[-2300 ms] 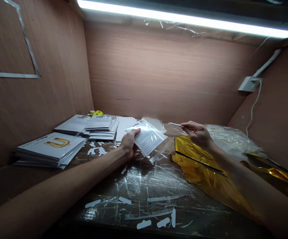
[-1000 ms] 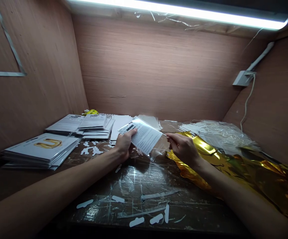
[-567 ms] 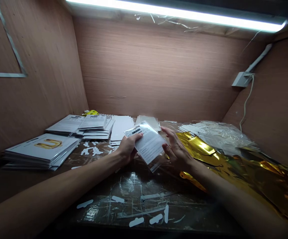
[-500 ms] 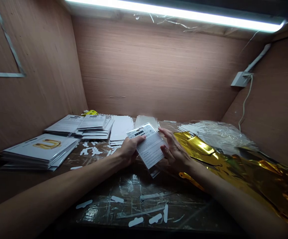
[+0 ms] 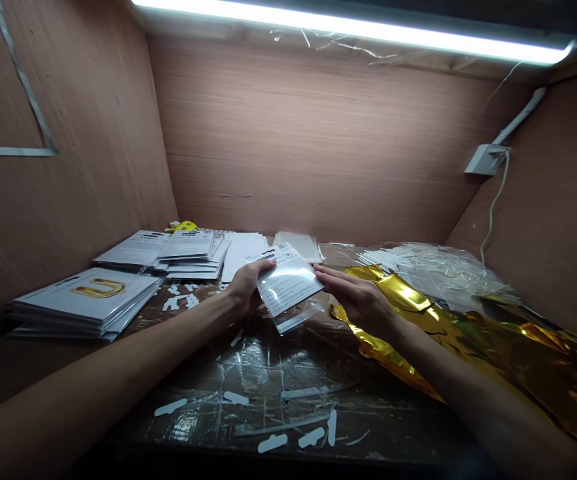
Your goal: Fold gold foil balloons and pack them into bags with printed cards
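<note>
A printed card in a clear plastic sleeve [image 5: 288,283] is tilted above the middle of the table, its text side up and an open-looking clear flap at its lower end. My left hand [image 5: 248,285] grips its left edge, thumb on top and fingers hidden beneath. At the card's right edge, the fingertips of my right hand [image 5: 356,293] are pressed together and touch the corner; whether they pinch it is hard to tell. Gold foil [image 5: 403,293] lies beside and under my right wrist.
Packaged cards [image 5: 83,300] are stacked at the left, with more stacks [image 5: 186,245] behind. White sheets [image 5: 245,248] stand at the back. White cut-outs [image 5: 272,443] are scattered on the dark table [image 5: 208,427]. Clear plastic [image 5: 433,267] and a cable [image 5: 492,207] are at the right.
The sleeved card has turned and its flap now points down-left. My right fingers have straightened and drawn together at its right edge. More gold foil shows beside my right hand.
</note>
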A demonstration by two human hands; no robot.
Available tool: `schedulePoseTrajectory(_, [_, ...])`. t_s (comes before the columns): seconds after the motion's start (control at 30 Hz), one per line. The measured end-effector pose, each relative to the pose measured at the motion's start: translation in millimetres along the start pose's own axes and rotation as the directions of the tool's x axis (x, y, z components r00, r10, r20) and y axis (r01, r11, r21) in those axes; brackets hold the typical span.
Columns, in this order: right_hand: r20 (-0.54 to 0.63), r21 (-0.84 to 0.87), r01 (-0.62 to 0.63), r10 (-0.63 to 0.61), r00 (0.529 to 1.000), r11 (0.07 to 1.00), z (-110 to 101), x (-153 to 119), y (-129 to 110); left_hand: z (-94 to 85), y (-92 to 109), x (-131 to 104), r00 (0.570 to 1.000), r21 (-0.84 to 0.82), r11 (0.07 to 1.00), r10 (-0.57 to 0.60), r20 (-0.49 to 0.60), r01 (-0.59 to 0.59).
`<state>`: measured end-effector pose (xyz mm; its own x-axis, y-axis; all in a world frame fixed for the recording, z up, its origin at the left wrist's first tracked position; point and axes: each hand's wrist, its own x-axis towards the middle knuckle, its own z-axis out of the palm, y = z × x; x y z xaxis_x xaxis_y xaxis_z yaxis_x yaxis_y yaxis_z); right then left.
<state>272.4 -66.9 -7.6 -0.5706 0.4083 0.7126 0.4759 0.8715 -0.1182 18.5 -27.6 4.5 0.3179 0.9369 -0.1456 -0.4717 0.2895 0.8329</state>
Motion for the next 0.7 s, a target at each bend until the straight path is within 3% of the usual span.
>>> schedulePoseTrajectory(0.17, [-0.023,-0.031,0.001,-0.001,1.000,1.000,1.9,0.2,-5.7,1.2,-1.1,-3.3,1.000,0.040,0.999,0.012,0.002,-0.012])
schedulePoseTrajectory(0.3, [-0.139,-0.082,-0.153,0.141,0.980,0.985,9.5,0.7,-6.1,0.4,-2.0,-2.7,0.989,-0.064,0.997,0.055,0.139,-0.046])
schedulePoseTrajectory(0.43, [-0.214,-0.162,-0.261,0.224,0.951,0.952,14.5,-0.5,-0.6,-1.9,-7.0,-0.6,0.978,0.063,0.993,-0.106,0.181,0.096])
schedulePoseTrajectory(0.53, [-0.227,-0.240,-0.267,0.214,0.950,0.933,15.9,-3.3,4.6,-4.6,-12.2,-1.1,0.949,0.187,0.971,-0.193,0.249,0.149])
schedulePoseTrajectory(0.63, [-0.176,-0.297,-0.218,0.171,0.969,0.930,18.6,-5.8,5.8,-4.5,-17.1,-3.2,0.924,0.193,0.976,-0.162,0.347,0.099])
schedulePoseTrajectory(0.7, [-0.128,-0.285,-0.168,0.136,0.982,0.944,21.2,-6.0,2.5,-2.1,-20.2,-4.4,0.922,0.185,0.979,-0.150,0.358,0.088])
